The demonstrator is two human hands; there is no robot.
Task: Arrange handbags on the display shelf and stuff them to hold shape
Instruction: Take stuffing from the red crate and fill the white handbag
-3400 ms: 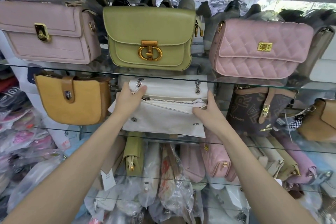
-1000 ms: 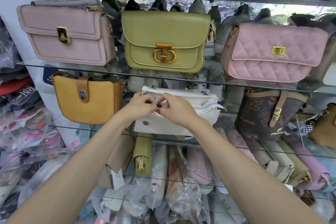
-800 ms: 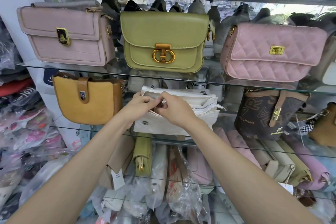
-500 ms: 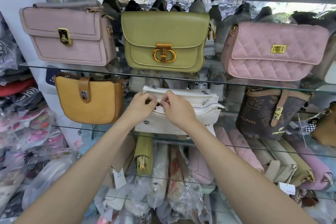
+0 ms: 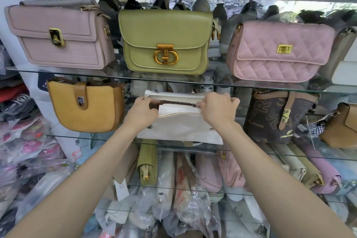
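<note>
Pinching white fabric zip handbag between grips: left hand clamped on end, right hand clamped on zip pull.

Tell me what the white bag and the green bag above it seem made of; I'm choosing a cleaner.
White bag: matte, soft leather or faux leather, creasing; metal zipper. Green bag: smooth, slightly glossy leather-look, stiff flap, gold-tone metal clasp.

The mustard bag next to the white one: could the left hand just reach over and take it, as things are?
Probably yes. The mustard bag stands at the open shelf front just left of the left hand, with nothing between them. But that hand grips the white bag, so it must let go first.
</note>
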